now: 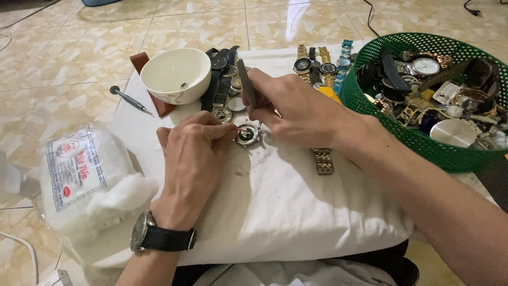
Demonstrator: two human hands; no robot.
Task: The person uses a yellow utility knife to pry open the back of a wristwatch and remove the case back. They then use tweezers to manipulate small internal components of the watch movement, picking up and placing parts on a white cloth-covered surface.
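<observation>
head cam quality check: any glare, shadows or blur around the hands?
Head view: window glare on the floor tiles; soft shadows under the right hand and left hand on the white cloth; watch case small but fairly sharp; green basket slightly soft at the edge.

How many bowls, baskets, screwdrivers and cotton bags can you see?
White bowl: 1
Green basket: 1
Screwdriver: 1
Bag of cotton: 1
Total: 4
</observation>
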